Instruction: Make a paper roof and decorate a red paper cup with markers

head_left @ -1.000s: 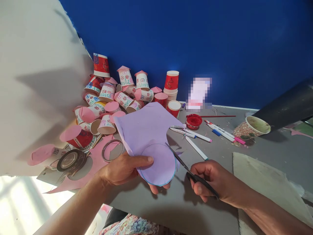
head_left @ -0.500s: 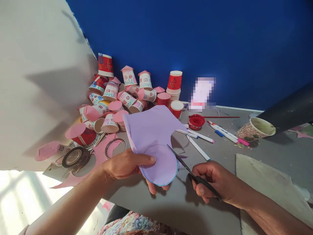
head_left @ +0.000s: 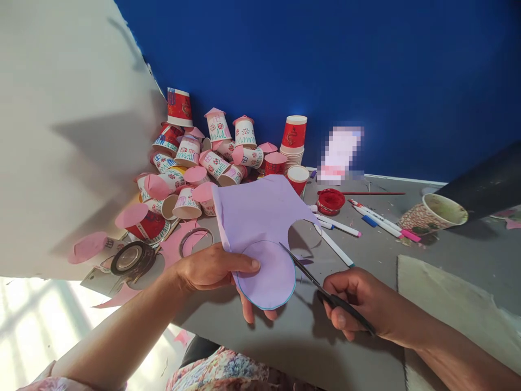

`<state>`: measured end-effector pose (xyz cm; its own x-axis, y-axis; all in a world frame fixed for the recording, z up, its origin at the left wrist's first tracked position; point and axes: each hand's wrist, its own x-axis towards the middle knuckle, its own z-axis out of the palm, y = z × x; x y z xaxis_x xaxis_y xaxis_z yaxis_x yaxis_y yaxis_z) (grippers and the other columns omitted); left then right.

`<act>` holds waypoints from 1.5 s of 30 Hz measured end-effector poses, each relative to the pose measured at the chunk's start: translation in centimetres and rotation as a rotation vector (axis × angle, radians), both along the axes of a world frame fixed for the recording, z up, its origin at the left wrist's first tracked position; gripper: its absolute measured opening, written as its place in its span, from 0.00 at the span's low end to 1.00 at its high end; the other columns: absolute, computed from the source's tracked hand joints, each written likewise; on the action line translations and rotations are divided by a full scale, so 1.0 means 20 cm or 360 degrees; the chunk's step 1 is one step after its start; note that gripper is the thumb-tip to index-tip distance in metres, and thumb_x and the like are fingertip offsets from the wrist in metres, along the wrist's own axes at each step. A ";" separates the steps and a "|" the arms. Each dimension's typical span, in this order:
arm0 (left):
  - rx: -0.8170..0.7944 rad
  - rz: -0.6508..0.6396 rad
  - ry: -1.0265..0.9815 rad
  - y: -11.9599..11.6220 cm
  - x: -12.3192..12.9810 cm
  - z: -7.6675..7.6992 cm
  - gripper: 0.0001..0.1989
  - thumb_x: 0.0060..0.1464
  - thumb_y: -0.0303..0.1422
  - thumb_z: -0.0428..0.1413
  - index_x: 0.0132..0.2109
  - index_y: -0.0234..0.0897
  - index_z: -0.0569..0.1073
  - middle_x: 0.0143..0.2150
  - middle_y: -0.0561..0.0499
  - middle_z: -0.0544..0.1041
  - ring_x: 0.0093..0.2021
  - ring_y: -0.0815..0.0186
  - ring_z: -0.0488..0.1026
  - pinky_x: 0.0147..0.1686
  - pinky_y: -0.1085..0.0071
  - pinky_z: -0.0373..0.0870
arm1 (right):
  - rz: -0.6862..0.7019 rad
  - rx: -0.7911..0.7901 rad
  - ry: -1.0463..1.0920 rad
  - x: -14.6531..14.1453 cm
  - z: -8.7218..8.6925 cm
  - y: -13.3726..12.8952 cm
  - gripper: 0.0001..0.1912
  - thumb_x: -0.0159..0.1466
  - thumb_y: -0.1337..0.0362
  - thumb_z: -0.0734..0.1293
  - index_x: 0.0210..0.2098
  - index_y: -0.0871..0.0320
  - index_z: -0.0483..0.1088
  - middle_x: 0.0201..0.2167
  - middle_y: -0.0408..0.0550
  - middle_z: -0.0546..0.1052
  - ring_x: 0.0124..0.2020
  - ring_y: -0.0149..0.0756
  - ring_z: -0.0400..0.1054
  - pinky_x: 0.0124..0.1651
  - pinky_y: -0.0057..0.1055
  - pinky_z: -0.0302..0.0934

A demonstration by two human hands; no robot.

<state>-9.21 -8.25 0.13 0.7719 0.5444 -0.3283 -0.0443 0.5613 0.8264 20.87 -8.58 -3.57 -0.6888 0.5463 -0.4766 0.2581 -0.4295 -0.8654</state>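
Note:
My left hand grips a sheet of lilac paper, thumb on top and fingers beneath. A circle outlined in blue is drawn on the paper's near part; its lower and right edge is cut free, while the upper left still joins the sheet. A curved notch shows in the sheet's right side. Black scissors are held in my right hand, fingers closed round the handles. Their blades look closed, or nearly so, with the tip at the circle's upper right edge.
Paper cups with pink cone tops are piled at the back left. Rolls of tape and pink paper scraps lie nearer. Right of the paper are markers, an open red paint pot, a patterned cup and a cloth.
The view has shifted slightly, so the background sits a little further right. Hands, paper and scissors keep almost the same positions; the cut looks about the same.

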 end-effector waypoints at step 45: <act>0.0215 0.1182 0.0345 -0.08 0.13 -0.04 0.17 0.44 0.41 0.72 0.33 0.31 0.82 0.28 0.47 0.81 0.26 0.66 0.75 0.27 0.72 0.72 | -0.0003 0.0086 -0.0042 -0.02 0.00 0.00 0.32 0.51 0.35 0.76 0.26 0.58 0.66 0.20 0.40 0.71 0.23 0.28 0.62 0.29 0.28 0.46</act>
<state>-6.67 -9.89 -0.60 0.1166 0.9387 -0.3243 -0.1984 0.3420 0.9185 20.42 -8.65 -3.53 -0.6752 0.5732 -0.4644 0.2805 -0.3827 -0.8802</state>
